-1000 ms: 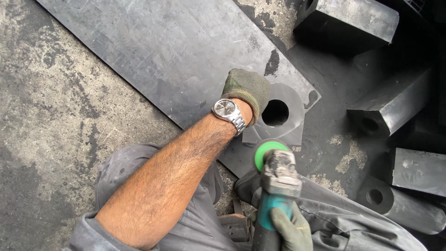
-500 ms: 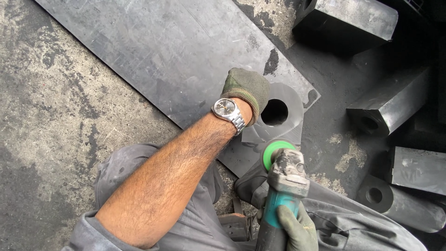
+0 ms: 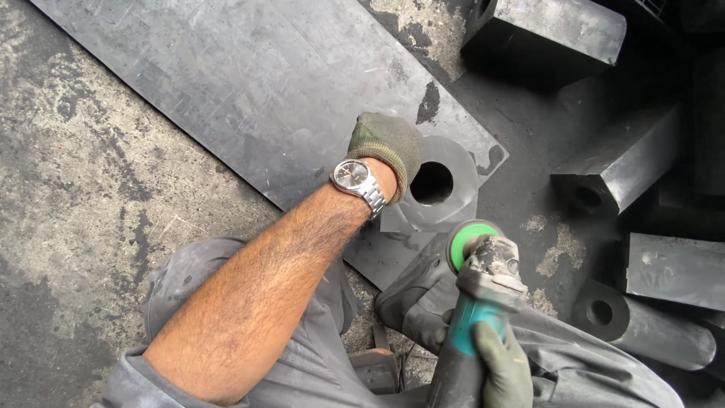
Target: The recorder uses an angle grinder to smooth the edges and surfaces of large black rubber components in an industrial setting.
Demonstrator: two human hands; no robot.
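Here, left hand (image 3: 387,147) pressed on holed block (image 3: 442,189), right hand (image 3: 502,366) gripping angle grinder (image 3: 479,302), its long axis pointing away, disc-end forward

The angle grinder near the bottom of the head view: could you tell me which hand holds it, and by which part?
The gloved right hand grips the angle grinder by its teal body, behind the grey head and green disc.

Dark rectangular blocks (image 3: 623,162) and a bored cylinder (image 3: 642,329) lie on stained concrete floor (image 3: 83,189), beside a large flat metal sheet (image 3: 249,83).
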